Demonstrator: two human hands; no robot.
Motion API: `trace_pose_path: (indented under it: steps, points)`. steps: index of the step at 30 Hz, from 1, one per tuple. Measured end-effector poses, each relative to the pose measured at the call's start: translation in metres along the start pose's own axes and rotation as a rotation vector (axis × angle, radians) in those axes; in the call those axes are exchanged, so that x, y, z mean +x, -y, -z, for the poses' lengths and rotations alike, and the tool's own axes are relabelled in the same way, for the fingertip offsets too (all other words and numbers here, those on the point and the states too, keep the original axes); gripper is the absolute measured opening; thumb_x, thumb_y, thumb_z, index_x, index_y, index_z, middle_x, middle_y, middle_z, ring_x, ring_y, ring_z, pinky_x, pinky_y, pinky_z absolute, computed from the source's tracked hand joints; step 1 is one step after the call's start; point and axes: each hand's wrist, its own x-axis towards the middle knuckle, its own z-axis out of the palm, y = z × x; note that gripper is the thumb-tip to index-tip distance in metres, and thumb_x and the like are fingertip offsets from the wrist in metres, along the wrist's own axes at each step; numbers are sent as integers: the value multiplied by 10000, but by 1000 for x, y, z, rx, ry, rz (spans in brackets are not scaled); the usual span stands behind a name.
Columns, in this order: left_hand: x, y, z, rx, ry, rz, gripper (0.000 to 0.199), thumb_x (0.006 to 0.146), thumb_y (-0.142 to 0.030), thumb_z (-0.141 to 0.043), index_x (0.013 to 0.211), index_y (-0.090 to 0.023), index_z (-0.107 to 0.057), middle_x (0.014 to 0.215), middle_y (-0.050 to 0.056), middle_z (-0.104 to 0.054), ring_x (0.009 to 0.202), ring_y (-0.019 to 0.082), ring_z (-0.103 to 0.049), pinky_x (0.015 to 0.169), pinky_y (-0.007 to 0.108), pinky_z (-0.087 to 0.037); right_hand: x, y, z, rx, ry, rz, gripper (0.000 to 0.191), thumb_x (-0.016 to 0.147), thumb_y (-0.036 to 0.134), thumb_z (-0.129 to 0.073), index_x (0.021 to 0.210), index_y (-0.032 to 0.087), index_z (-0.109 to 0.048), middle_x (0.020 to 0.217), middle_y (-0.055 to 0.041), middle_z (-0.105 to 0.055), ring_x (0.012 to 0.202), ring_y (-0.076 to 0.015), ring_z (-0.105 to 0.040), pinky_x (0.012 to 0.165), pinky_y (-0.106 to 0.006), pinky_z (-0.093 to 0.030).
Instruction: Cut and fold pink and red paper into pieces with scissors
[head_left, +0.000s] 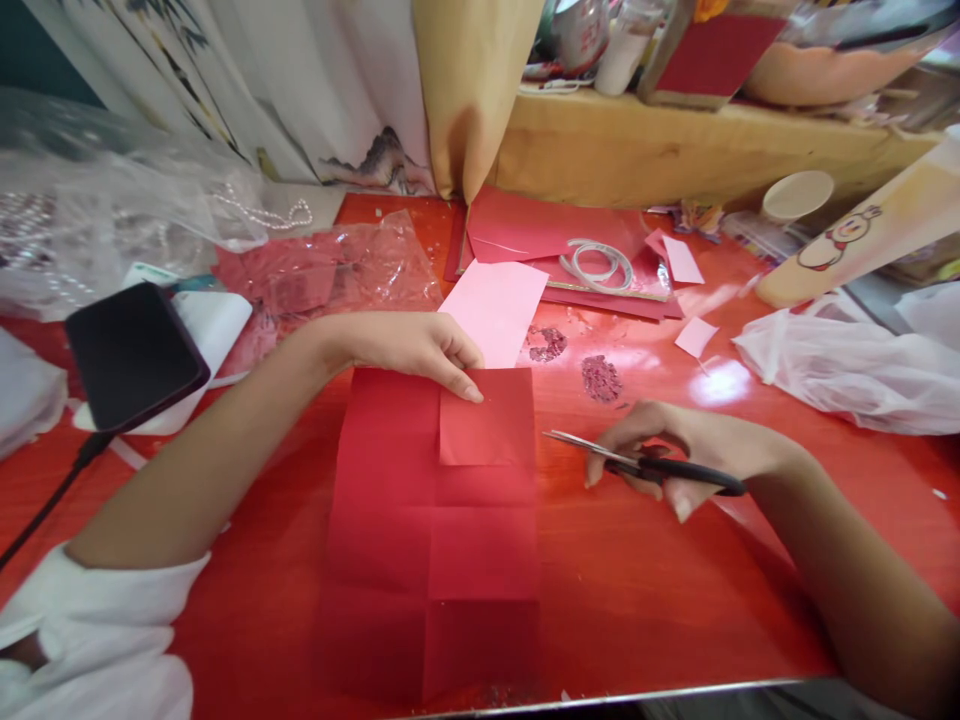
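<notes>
My left hand (442,355) grips the top edge of a large creased sheet of red paper (382,540). Its thumb lies over a smaller red paper square (487,435) at the sheet's upper right corner, and the other fingers are curled and partly hidden. To the right of the sheet, my right hand (667,450) is closed around black-handled scissors (637,466). Their narrow tips point left, a little short of the sheet's right edge. Just beyond my left hand is a pale pink paper (499,300).
Red sheets (525,225) with a coiled white strip (598,265) lie at the back. A phone (135,355) with a cable and a clear bag with beads (142,220) are on the left. A white plastic bag (817,350) and a tall cup (862,220) stand right.
</notes>
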Motion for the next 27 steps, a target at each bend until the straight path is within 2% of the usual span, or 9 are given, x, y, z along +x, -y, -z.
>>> trace_pose_path:
  steps: [2,5,7,11,14,21,27]
  points:
    - [2,-1,-1,21,37,-26,189,628,-325,-691,552,-162,-634,529,-1,-532,488,109,-450,480,238,-296,10,0,-10,59,-220,60,413,683,470,-668,975,184,-615,663,4,-544,573,-107,-487,512,-222,-367]
    - [4,-4,-5,60,67,-66,193,654,-347,-664,594,-164,-650,567,-5,-558,509,105,-462,481,222,-293,28,0,-29,254,-712,178,252,796,399,-584,971,225,-529,709,8,-566,656,-116,-538,597,-232,-422]
    - [5,-8,-9,99,76,-98,207,669,-359,-646,614,-159,-647,586,-13,-562,527,98,-464,487,206,-291,39,1,-40,330,-856,192,223,776,320,-629,944,227,-515,750,5,-586,657,-115,-561,570,-223,-435]
    - [7,-15,-17,215,125,-191,260,742,-384,-567,658,-142,-604,587,-32,-507,551,80,-432,506,184,-289,46,4,-53,389,-836,216,299,729,275,-679,974,226,-516,768,15,-590,463,-72,-509,411,-207,-399]
    - [9,-16,-21,240,146,-209,268,769,-391,-526,687,-141,-578,601,-36,-476,547,73,-404,506,185,-278,44,5,-55,403,-851,266,288,747,280,-661,990,230,-515,765,20,-588,400,-58,-480,389,-218,-400]
    - [11,-16,-23,254,121,-218,279,754,-376,-527,601,-149,-477,588,-41,-364,553,75,-340,520,202,-256,45,4,-57,243,-965,232,250,701,199,-699,891,240,-542,738,33,-507,586,-76,-488,499,-197,-413]
    - [9,-14,-15,324,65,-206,336,711,-434,-583,582,-153,-452,585,-45,-366,534,73,-298,506,222,-219,45,-1,-54,186,-1103,229,265,697,239,-701,899,263,-530,720,34,-501,579,-95,-469,502,-224,-407]
